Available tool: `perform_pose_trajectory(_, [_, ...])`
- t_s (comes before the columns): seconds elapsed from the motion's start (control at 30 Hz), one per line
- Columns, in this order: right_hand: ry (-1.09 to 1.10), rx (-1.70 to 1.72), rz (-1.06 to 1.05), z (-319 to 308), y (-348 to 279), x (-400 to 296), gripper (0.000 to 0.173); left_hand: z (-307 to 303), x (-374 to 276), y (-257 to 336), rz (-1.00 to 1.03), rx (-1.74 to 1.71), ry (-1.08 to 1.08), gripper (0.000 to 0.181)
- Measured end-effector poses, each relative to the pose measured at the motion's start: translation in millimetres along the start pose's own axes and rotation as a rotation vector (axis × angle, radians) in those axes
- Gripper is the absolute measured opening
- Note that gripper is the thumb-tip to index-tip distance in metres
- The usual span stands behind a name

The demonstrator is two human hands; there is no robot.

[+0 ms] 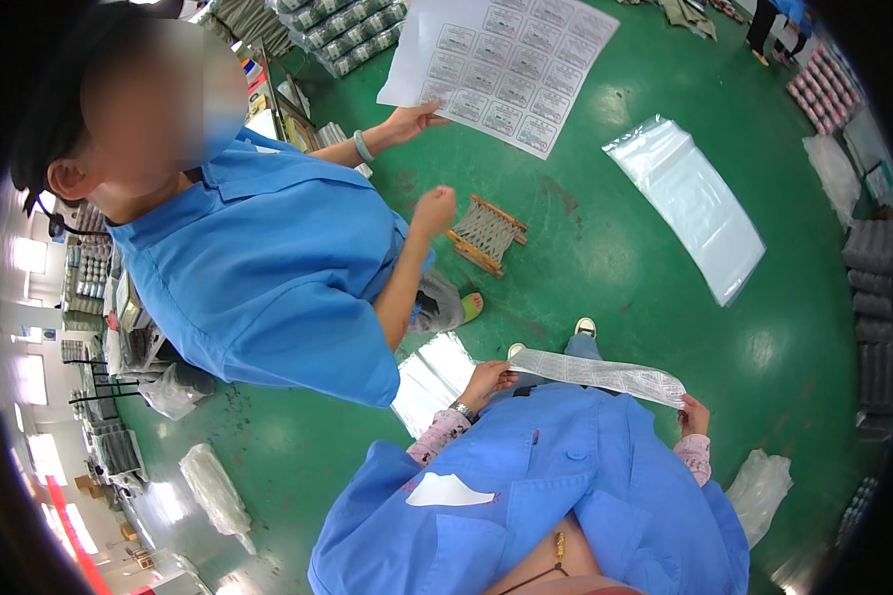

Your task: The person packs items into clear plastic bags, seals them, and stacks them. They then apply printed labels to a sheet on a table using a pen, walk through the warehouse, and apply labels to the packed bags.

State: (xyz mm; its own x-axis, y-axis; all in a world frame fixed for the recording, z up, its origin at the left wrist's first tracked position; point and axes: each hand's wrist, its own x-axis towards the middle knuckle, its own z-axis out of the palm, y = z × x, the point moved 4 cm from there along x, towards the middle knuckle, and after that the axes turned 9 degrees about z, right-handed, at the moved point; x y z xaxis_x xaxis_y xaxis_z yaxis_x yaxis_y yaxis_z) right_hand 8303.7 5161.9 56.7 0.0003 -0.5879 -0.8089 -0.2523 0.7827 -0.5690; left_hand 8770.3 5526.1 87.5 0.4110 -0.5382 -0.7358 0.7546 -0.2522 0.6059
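A long strip of printed paper labels (599,374) stretches between my two hands, in front of my blue jacket. My left hand (485,385), with a metal watch at the wrist, pinches the strip's left end. At its other end, my right hand (693,416) grips the corner between thumb and fingers. The strip bows slightly and its printed side shows. To the left stands a co-worker in a blue jacket, whose far hand (417,123) holds up a larger sheet of printed labels (502,71). The co-worker's nearer hand (435,210) is a loose fist with nothing visible in it.
A small folding stool (487,234) with a woven seat stands on the green floor (610,260). Flat clear plastic bags (688,204) lie ahead on the right; another shiny plastic stack (435,379) lies by my left hand. Wrapped bundles (874,320) line the right side.
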Motion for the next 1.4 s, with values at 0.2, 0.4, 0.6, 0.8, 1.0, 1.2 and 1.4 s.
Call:
perform_pose_trajectory(0.2, [-0.003,0.006,-0.001,-33,13,12,0.033,21,-1,-26,-0.013,0.033,0.005,0.026])
perform_pose_trajectory(0.4, [-0.045,-0.025,0.017,-79,11,48,0.033,62,-11,-59,0.025,0.008,0.019,0.026])
perform_pose_trajectory(0.6, [-0.071,0.009,0.043,-127,-7,100,0.032,125,-24,-95,0.066,0.034,0.080,0.027])
perform_pose_trajectory(0.8, [-0.111,0.074,-0.059,-275,-30,136,0.028,262,-26,-145,0.051,0.137,0.065,0.024])
perform_pose_trajectory(1.0, [0.014,0.140,-0.046,-467,42,162,0.018,405,4,-212,0.064,0.334,-0.110,0.026])
perform_pose_trajectory(1.2, [0.106,0.200,0.077,-583,52,184,0.021,538,26,-266,0.069,0.455,-0.193,0.024])
perform_pose_trajectory(1.4, [0.123,0.231,0.102,-618,-5,222,0.021,652,84,-274,0.072,0.596,-0.263,0.022])
